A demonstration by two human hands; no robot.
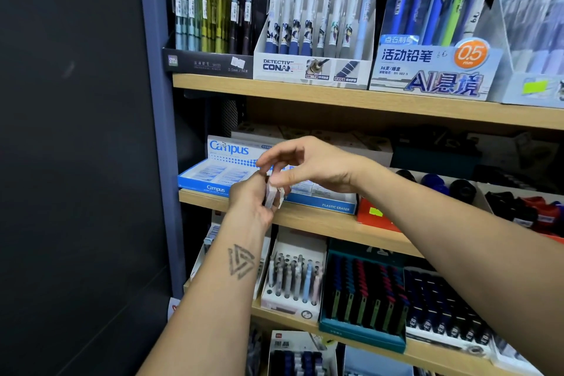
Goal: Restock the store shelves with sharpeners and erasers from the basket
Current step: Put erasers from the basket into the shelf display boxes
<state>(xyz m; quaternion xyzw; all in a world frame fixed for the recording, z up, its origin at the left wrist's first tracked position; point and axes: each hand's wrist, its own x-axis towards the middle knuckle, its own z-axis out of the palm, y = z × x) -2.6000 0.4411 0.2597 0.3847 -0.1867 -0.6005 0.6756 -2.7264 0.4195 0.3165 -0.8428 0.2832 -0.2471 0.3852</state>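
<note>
left hand (251,197) grips small white plastic erasers (273,196) upright, right hand (308,166) pinching their top, just in front of blue cardboard campus eraser box (213,183) lying behind on wooden shelf (305,220).

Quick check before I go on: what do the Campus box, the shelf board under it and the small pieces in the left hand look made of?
Campus box: printed cardboard, by its folded upright flap and flat blue-white print. Shelf board: wood or wood-look laminate, matte, pale grain-toned edge. Small pieces gripped by the left hand: whitish blocks, probably plastic erasers given the box's "PLASTIC ERASER" label; too blurred to confirm.
</note>
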